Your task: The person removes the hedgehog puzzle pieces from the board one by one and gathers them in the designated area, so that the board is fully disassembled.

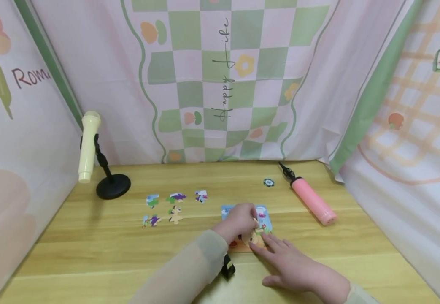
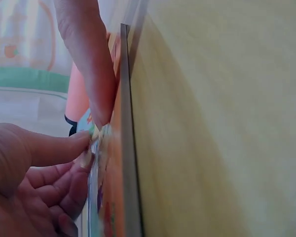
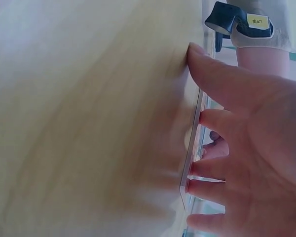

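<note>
A colourful jigsaw board (image 1: 267,216) lies on the table in the head view, partly hidden by both hands. My left hand (image 1: 242,217) is over its middle; in the left wrist view, its thumb and fingers pinch a small puzzle piece (image 2: 87,159) at the board's surface. Most of that piece is covered. My right hand (image 1: 295,266) reaches in from the lower right with fingers spread, its fingertips pressing on the board's near right part. In the right wrist view, the right thumb (image 3: 212,71) sits off the board's edge on the tabletop.
Several loose puzzle pieces (image 1: 175,214) lie left of the board. Beyond them stands a cream microphone (image 1: 88,147) on a black stand (image 1: 113,186). A pink hand pump (image 1: 312,200) and a small round chip (image 1: 268,182) lie at the right back, before the curtain (image 1: 212,93).
</note>
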A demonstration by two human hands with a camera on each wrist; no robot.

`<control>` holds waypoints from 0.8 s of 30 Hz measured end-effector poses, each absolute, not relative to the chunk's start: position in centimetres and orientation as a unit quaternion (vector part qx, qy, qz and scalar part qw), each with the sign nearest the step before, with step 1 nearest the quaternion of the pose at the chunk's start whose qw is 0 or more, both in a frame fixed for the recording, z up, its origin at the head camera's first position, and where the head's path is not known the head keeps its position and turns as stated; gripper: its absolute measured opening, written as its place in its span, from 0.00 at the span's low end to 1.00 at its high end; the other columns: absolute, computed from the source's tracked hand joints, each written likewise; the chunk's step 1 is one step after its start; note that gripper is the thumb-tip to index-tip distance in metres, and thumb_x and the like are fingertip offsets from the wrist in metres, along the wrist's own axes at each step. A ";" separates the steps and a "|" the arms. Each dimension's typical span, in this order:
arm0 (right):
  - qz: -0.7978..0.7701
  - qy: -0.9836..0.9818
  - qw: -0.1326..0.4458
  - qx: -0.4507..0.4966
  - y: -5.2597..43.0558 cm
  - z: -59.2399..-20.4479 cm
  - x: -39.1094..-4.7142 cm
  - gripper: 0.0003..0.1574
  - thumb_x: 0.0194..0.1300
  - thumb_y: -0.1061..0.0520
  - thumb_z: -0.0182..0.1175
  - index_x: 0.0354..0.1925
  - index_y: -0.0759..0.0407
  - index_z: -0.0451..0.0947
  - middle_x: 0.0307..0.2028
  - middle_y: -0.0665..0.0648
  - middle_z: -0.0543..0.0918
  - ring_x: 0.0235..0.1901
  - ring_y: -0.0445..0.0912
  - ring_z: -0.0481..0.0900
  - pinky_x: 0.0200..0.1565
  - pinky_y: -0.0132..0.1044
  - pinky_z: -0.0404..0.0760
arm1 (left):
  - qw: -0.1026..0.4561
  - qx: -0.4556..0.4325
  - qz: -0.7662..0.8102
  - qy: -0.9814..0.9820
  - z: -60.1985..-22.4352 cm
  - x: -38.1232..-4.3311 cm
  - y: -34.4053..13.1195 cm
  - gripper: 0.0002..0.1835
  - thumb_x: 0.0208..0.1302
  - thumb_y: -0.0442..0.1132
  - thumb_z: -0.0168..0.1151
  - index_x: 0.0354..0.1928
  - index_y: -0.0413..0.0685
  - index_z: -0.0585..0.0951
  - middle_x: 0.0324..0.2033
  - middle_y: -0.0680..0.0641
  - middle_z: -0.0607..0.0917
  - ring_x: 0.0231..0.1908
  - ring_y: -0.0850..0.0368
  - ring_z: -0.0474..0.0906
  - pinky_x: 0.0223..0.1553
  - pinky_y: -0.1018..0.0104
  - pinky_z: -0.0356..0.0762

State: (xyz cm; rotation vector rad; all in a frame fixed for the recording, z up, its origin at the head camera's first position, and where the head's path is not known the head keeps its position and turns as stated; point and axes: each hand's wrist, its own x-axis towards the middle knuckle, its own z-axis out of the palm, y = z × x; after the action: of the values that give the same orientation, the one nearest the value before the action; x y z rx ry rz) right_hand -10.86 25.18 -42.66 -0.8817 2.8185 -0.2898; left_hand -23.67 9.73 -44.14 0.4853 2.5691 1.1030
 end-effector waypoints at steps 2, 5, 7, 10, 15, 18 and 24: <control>-0.098 0.946 0.088 -0.297 25.2 -42.6 -10.9 0.52 0.61 0.31 0.61 0.75 0.49 0.59 0.72 0.72 0.56 0.70 0.67 0.55 0.60 0.69 0.59 | 0.148 0.164 0.408 0.886 -44.1 -23.7 9.7 0.09 0.59 0.34 0.70 0.31 0.53 0.78 0.28 0.53 0.78 0.28 0.58 0.74 0.27 0.66 0.75; -0.100 0.945 0.090 -0.298 25.2 -42.5 -10.9 0.52 0.60 0.31 0.61 0.75 0.49 0.59 0.71 0.72 0.56 0.69 0.67 0.55 0.60 0.69 0.60 | 0.145 0.160 0.430 0.876 -44.2 -23.8 9.6 0.09 0.61 0.34 0.69 0.29 0.54 0.78 0.27 0.53 0.78 0.27 0.59 0.74 0.27 0.65 0.74; -0.100 0.945 0.089 -0.298 25.1 -42.4 -10.8 0.52 0.60 0.32 0.62 0.75 0.49 0.59 0.71 0.72 0.56 0.69 0.67 0.55 0.60 0.69 0.60 | 0.143 0.161 0.439 0.872 -44.2 -23.8 9.6 0.09 0.62 0.34 0.68 0.28 0.54 0.78 0.27 0.53 0.78 0.27 0.59 0.74 0.26 0.65 0.74; -0.097 0.945 0.087 -0.299 25.1 -42.4 -10.8 0.52 0.60 0.32 0.62 0.75 0.49 0.59 0.71 0.73 0.56 0.69 0.67 0.55 0.60 0.69 0.60 | 0.140 0.162 0.443 0.870 -44.2 -23.8 9.6 0.09 0.63 0.34 0.67 0.28 0.54 0.78 0.27 0.53 0.78 0.27 0.59 0.74 0.26 0.66 0.74; -0.094 0.946 0.084 -0.298 25.2 -42.6 -10.8 0.52 0.60 0.31 0.61 0.75 0.50 0.59 0.71 0.73 0.56 0.69 0.67 0.56 0.60 0.69 0.60 | 0.140 0.162 0.450 0.867 -44.2 -23.7 9.6 0.08 0.64 0.35 0.66 0.29 0.53 0.78 0.27 0.53 0.78 0.27 0.59 0.74 0.27 0.66 0.75; -0.097 0.946 0.088 -0.296 25.2 -42.6 -10.9 0.52 0.60 0.30 0.61 0.75 0.49 0.59 0.71 0.73 0.56 0.69 0.67 0.55 0.61 0.69 0.60 | 0.131 0.161 0.460 0.863 -44.1 -23.8 9.4 0.07 0.65 0.35 0.65 0.30 0.54 0.78 0.27 0.53 0.78 0.28 0.59 0.75 0.27 0.66 0.75; -0.098 0.945 0.090 -0.298 25.2 -42.7 -10.9 0.52 0.60 0.30 0.61 0.75 0.49 0.59 0.71 0.73 0.56 0.69 0.67 0.55 0.60 0.69 0.60 | 0.101 0.169 0.462 0.865 -43.5 -24.7 7.9 0.05 0.65 0.36 0.64 0.32 0.54 0.79 0.28 0.54 0.78 0.29 0.59 0.75 0.30 0.65 0.76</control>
State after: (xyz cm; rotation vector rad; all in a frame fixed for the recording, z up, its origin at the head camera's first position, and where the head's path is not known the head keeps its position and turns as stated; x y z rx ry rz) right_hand -10.90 25.20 -42.68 -0.8858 2.8116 -0.2920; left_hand -24.70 7.91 -43.53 0.4987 2.5549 1.3657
